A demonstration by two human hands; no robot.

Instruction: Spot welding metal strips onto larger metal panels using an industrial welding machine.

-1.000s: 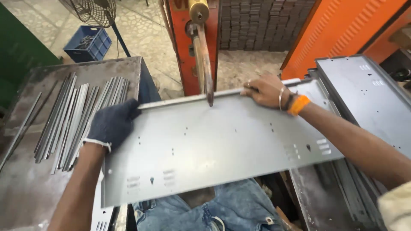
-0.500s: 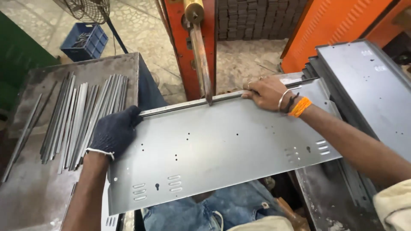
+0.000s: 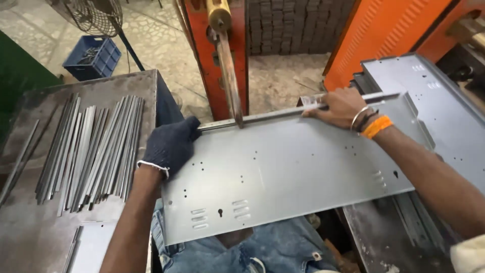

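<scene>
Head view looks down on a workshop with a speckled stone floor [image 3: 166, 50]. A grey metal counter [image 3: 30, 237] stands at the left and carries a row of thin metal strips [image 3: 91, 151] laid side by side. Beyond it sit a blue crate [image 3: 93, 56] and a wire-guarded fan [image 3: 96, 15]. An orange-red machine [image 3: 222, 55] rises at the middle, and its brass-coloured arm [image 3: 230, 86] comes down to the far edge of a long grey metal sheet [image 3: 283, 177]. This sheet, punched with small holes and slots, lies across the person's lap, over blue jeans [image 3: 262, 250]. At the right, more grey sheets [image 3: 449, 111] are stacked in front of an orange panel [image 3: 384, 35].

The left hand [image 3: 169, 144], in a dark glove, rests palm down on the sheet's left far corner, its grip closed around the edge. The right hand [image 3: 338, 107], bare, with bangles and an orange band at the wrist, presses on the folded far rim, fingers curled over a thin strip [image 3: 313, 99] there.

The tip of the brass-coloured arm hides the spot where it meets the rim. The right elbow is cut off by the frame.
</scene>
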